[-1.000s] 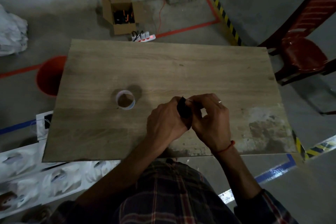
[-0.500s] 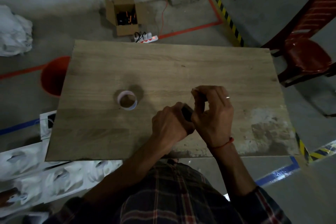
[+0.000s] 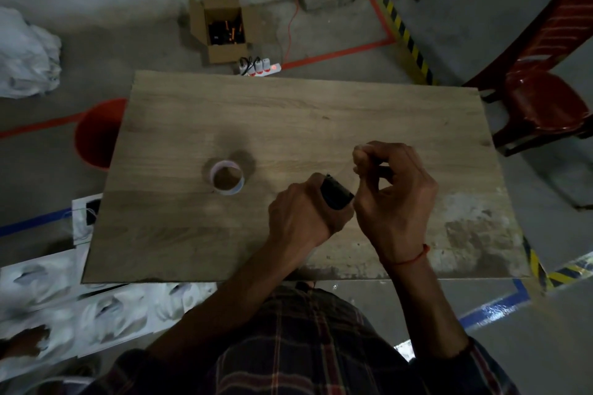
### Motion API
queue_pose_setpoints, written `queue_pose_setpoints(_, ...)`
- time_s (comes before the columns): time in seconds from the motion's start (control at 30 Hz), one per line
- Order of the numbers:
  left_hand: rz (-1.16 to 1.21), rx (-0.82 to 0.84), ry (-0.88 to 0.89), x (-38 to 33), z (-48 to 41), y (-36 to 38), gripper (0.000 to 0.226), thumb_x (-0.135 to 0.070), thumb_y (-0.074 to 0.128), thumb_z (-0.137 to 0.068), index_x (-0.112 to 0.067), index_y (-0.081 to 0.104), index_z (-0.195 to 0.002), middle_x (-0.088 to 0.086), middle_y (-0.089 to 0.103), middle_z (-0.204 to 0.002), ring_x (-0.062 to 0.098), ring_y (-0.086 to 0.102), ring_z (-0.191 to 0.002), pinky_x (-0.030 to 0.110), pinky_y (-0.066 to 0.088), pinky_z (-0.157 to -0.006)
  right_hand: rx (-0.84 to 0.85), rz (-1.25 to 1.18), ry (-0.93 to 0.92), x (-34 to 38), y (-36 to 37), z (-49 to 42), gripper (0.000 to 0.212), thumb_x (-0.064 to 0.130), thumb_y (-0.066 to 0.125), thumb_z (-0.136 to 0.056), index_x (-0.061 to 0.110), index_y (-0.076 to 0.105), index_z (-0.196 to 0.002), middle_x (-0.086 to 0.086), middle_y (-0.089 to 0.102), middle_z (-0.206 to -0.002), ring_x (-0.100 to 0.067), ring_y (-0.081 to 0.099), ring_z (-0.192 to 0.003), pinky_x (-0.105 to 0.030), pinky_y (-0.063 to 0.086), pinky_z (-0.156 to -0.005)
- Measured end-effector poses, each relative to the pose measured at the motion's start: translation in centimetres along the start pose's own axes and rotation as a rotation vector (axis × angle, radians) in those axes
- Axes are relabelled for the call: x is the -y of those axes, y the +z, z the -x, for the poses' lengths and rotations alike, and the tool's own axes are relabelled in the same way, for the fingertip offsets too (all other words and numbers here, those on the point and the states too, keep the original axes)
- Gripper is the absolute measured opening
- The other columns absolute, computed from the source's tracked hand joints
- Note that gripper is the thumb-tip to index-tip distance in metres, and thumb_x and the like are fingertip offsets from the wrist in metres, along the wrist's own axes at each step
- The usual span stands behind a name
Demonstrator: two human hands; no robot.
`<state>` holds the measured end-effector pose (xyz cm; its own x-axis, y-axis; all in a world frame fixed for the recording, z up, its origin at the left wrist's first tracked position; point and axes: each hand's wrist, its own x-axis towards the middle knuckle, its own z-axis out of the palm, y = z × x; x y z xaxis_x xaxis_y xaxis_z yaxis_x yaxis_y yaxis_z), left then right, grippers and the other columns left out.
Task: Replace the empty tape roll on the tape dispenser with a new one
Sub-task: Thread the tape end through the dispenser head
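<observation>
- While your left hand (image 3: 301,212) grips the black dispenser (image 3: 335,194) w/ right hand (image 3: 393,199) pinching faint clear tape, a skewed pull likely creases it.
- Loose grip: dispenser prob twists.

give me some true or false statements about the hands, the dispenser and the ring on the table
1. The left hand grips the black tape dispenser. True.
2. The ring is lying in the red bucket. False: it lies on the wooden table, left of both hands.
3. The right hand rests flat and open. False: its fingertips are pinched together.
4. A red chair stands beyond the table's right corner. True.
</observation>
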<state>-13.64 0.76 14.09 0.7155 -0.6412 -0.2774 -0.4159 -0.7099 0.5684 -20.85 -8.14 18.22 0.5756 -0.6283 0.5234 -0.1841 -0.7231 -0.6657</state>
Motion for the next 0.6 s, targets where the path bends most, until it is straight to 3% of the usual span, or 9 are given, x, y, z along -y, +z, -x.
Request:
queue_pose_setpoints(0.17, 0.027, -0.016, 0.039, -0.1, 0.1, -0.3, 0.047, -0.057, 0.059, -0.084, -0.025, 0.057, -0.119, -0.005, 0.067, -0.089, 0.01, 0.052, -0.069, 0.025, 0.039, -0.067, -0.056, 0.017, -0.031, 0.6, -0.4, 0.3, 0.007, 0.003, 0.065, -0.093, -0.001, 0.07, -0.093, 0.0, 0.062, -0.094, -0.027, 0.068, -0.076, -0.034, 0.059, -0.063)
queue_pose_setpoints(0.3, 0.043, -0.002, -0.022, 0.4, -0.1, 0.0, 0.052, -0.068, 0.057, -0.078, -0.029, 0.059, -0.112, -0.007, 0.067, -0.088, 0.015, 0.063, -0.077, 0.03, 0.05, -0.071, -0.145, 0.011, -0.049, 0.8, -0.8, 0.2, 0.008, 0.003, 0.062, -0.095, -0.002, 0.068, -0.092, 0.0, 0.061, -0.093, -0.028, 0.068, -0.071, -0.038, 0.057, -0.059)
queue_pose_setpoints(0.43, -0.004, 0.027, -0.064, 0.8, 0.3, 0.7, 0.056, -0.072, 0.058, -0.076, -0.03, 0.058, -0.112, -0.003, 0.071, -0.097, 0.022, 0.067, -0.087, 0.029, 0.044, -0.067, -0.157, -0.071, 0.152, -0.3, -1.0, -0.8, 0.01, 0.009, 0.06, -0.098, 0.001, 0.066, -0.096, -0.008, 0.069, -0.094, -0.018, 0.07, -0.072, -0.041, 0.059, -0.059)
queue_pose_setpoints(0.5, -0.011, 0.046, -0.054, 0.6, 0.4, 0.8, 0.057, -0.071, 0.059, -0.077, -0.029, 0.057, -0.116, -0.003, 0.071, -0.103, 0.022, 0.068, -0.092, 0.027, 0.041, -0.067, -0.128, -0.099, 0.238, -1.0, -0.9, -1.3, 0.01, 0.012, 0.06, -0.098, 0.004, 0.066, -0.097, -0.004, 0.069, -0.093, -0.006, 0.069, -0.071, -0.039, 0.06, -0.061)
queue_pose_setpoints(0.6, -0.003, 0.03, -0.007, 0.5, 0.5, 0.9, 0.06, -0.07, 0.062, -0.077, -0.028, 0.056, -0.12, -0.004, 0.072, -0.107, 0.021, 0.069, -0.096, 0.025, 0.044, -0.068, -0.097, -0.13, 0.313, -1.9, -0.9, -2.3, 0.007, 0.013, 0.061, -0.096, 0.008, 0.067, -0.096, 0.001, 0.067, -0.088, -0.005, 0.067, -0.07, -0.036, 0.062, -0.062)
